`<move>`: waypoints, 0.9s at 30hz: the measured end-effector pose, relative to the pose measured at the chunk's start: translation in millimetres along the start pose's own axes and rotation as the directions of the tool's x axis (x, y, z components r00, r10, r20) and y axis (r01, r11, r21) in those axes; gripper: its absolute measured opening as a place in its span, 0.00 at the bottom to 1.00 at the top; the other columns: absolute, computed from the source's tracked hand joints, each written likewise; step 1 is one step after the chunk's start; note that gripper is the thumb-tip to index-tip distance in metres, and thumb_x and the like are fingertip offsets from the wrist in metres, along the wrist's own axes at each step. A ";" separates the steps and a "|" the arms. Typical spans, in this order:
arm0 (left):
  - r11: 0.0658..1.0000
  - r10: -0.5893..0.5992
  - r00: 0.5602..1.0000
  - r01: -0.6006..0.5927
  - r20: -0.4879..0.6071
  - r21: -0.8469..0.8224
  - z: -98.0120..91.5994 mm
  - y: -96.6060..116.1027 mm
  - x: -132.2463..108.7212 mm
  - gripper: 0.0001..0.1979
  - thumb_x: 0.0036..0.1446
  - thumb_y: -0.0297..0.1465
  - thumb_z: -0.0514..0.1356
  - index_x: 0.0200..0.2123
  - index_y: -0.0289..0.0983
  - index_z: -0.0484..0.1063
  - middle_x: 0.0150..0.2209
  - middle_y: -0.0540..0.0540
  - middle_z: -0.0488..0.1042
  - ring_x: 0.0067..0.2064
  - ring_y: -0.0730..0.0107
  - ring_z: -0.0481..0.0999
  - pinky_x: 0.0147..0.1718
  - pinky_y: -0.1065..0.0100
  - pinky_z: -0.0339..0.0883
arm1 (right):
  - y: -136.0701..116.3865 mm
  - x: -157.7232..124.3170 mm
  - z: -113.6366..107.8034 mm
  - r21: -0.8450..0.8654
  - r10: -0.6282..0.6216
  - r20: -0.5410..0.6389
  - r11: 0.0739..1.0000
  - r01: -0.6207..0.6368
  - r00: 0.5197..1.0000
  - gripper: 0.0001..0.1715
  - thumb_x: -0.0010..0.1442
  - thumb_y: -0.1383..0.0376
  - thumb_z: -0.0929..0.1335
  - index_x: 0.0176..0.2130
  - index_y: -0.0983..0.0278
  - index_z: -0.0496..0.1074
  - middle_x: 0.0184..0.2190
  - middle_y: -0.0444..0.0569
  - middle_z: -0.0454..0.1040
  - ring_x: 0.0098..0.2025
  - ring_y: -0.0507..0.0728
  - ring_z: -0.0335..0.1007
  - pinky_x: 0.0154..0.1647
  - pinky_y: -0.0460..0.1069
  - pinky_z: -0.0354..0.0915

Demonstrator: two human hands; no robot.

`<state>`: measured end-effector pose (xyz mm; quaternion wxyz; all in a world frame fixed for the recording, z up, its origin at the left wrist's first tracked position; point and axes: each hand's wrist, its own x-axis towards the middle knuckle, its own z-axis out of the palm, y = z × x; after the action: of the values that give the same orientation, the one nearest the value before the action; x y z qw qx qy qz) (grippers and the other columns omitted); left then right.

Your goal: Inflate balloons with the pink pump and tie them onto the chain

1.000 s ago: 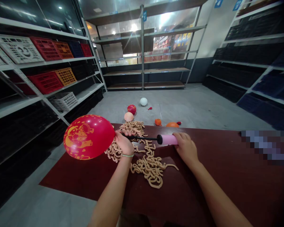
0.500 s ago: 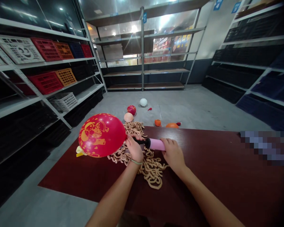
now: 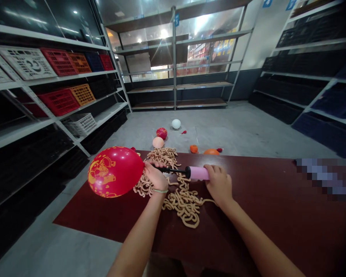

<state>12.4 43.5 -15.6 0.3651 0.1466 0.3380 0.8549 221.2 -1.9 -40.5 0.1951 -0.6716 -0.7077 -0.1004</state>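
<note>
A red balloon with a yellow printed figure swells out to the left of my left hand. That hand is closed round the balloon's neck and the black end of a hand pump; the nozzle itself is hidden by the fingers. My right hand grips the pump's pink barrel at its far end. A thin black rod shows between the two hands. Beneath them, a tangled heap of beige rope-like strands lies on the dark red table.
On the floor past the table are a white balloon, a red patterned balloon, a peach balloon and orange balloons. A blurred patch covers something at the table's right. Shelves with crates line the left.
My hands have moved apart, and more of the pump's black rod shows between them. The balloon has shifted left and slightly down; my right hand has moved right with the pink barrel.
</note>
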 end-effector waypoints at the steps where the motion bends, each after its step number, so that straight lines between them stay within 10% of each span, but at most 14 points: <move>1: 1.000 -0.010 1.000 0.010 0.012 0.001 -0.1 -6.2 -5.7 0.15 0.65 0.40 0.51 0.27 0.40 0.56 0.19 0.57 0.57 0.19 0.76 0.61 0.22 0.69 0.62 | -7.8 -2.1 -1.1 0.004 -0.007 0.006 1.000 0.007 1.000 0.24 0.58 0.71 0.65 0.54 0.57 0.67 0.49 0.52 0.72 0.52 0.62 0.60 0.40 0.53 0.56; 7: 0.997 -0.076 0.988 0.071 0.136 0.042 2.7 -25.9 -27.4 0.15 0.63 0.40 0.55 0.27 0.40 0.59 0.20 0.54 0.61 0.20 0.72 0.66 0.24 0.65 0.67 | -15.0 -3.7 2.6 0.084 -0.100 0.066 0.992 0.094 0.993 0.27 0.57 0.71 0.66 0.56 0.57 0.66 0.50 0.50 0.72 0.51 0.61 0.61 0.42 0.51 0.58; 17: 1.000 0.009 0.998 -0.008 0.062 -0.019 0.9 10.0 11.9 0.12 0.64 0.37 0.52 0.30 0.40 0.56 0.20 0.57 0.59 0.20 0.76 0.62 0.24 0.69 0.65 | 42.2 14.9 8.8 0.042 -0.027 -0.076 0.999 0.030 0.997 0.24 0.56 0.71 0.65 0.53 0.60 0.68 0.51 0.52 0.70 0.52 0.61 0.61 0.44 0.52 0.59; 27: 0.995 -0.090 0.990 0.094 0.108 -0.035 6.5 -20.6 -23.1 0.14 0.62 0.41 0.54 0.29 0.40 0.57 0.21 0.55 0.61 0.22 0.73 0.65 0.25 0.66 0.67 | -19.0 -2.2 -8.4 0.017 -0.033 -0.031 0.999 0.033 0.999 0.29 0.56 0.72 0.65 0.56 0.56 0.66 0.52 0.51 0.72 0.53 0.62 0.59 0.42 0.53 0.55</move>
<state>42.3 40.3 -25.1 0.4244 0.1686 0.3072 0.8349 203.6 -8.8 -31.5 0.2101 -0.6565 -0.7164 -0.1077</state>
